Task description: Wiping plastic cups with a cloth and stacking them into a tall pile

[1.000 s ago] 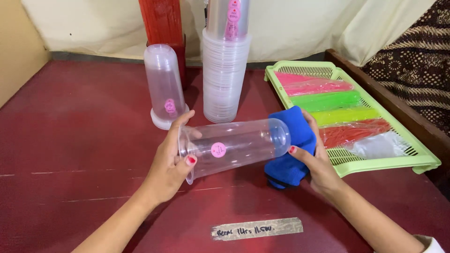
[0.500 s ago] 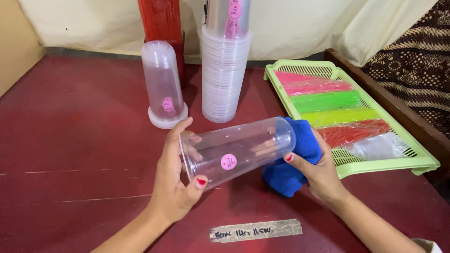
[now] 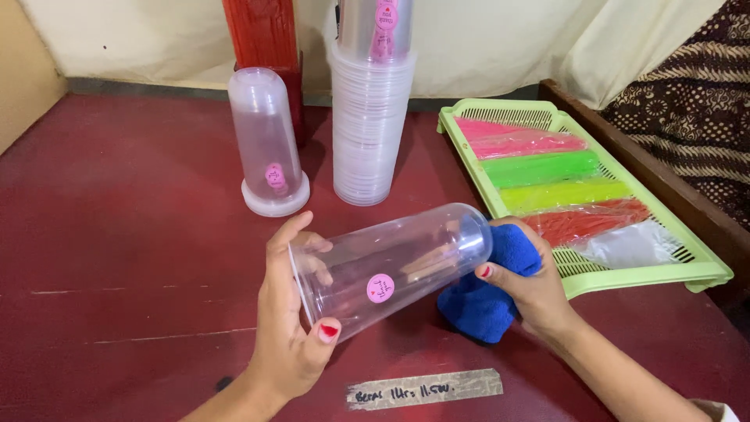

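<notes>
Clear plastic cup [image 3: 394,266], lying on its side above the red table [image 3: 117,234], is held between both hands. Left hand [image 3: 293,328] wraps the cup's open rim, thumb below and fingers curled over the edge into the mouth. Right hand [image 3: 531,289] presses a blue cloth [image 3: 484,301] against the cup's closed end, fingers folded around the cloth; the cloth's lower part rests on the table. A small pink sticker [image 3: 380,287] faces the camera on the cup wall.

Behind stand an upturned cup [image 3: 266,148] on a white lid and a tall stack of cups [image 3: 367,133], near each other but apart. To the right, a green tray [image 3: 469,117] carries bags of coloured straws [image 3: 547,168]. A strip of tape [image 3: 424,388] lies on the table near the front edge.

Risks, as judged: thin plastic may buckle or crack if the left hand squeezes the rim too hard; a smooth wall may slip from the cloth, letting the cup roll toward the stack and topple it.
</notes>
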